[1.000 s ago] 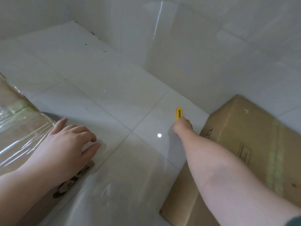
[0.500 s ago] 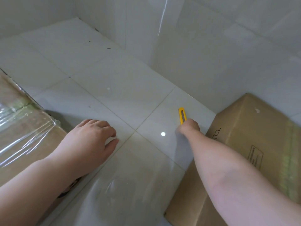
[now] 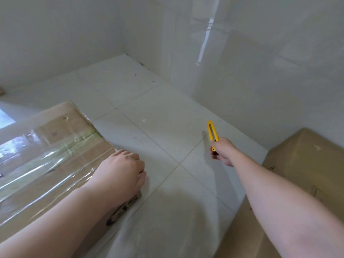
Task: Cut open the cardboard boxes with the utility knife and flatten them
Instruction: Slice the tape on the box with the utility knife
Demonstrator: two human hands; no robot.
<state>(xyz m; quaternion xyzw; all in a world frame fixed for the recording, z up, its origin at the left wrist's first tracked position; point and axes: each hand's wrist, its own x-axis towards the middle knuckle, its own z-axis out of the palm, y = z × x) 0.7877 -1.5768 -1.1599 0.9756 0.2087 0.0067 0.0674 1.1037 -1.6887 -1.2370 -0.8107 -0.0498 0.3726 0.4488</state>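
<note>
Knife's up off the floor now: 1 s ago the yellow utility knife [image 3: 212, 131] lay flat on the tile w/ the right hand [image 3: 222, 152] just reaching it; now that hand's fingers are wrapped round the handle's lower end and the body points up toward 12 o'clock, clear of the floor [image 3: 158, 127]. Can't tell if the blade is out; the tip looks bare yellow. Left hand [image 3: 122, 169] has slid fwd and sits at the right-hand edge of the film-wrapped box [image 3: 55, 146] at 9 o'clock, fingers curled down over the edge, prob. gripping it, though the fingertips are hidden so not certain. Second plain cardboard box [image 3: 301, 164] at 3–4 o'clock, partly under the right forearm, looks shut and uncut. Walls meet in a corner at 12. Step in hand, as I read it: pick-up of the tool is done, cutting not yet begun; both boxes look whole, so task is at the very start. Next move prob. needs the blade slid out, knife brought over to the 9 o'clock box, left hand bracing it and kept well off the cut line, then slit film and tape seam along the top.
</note>
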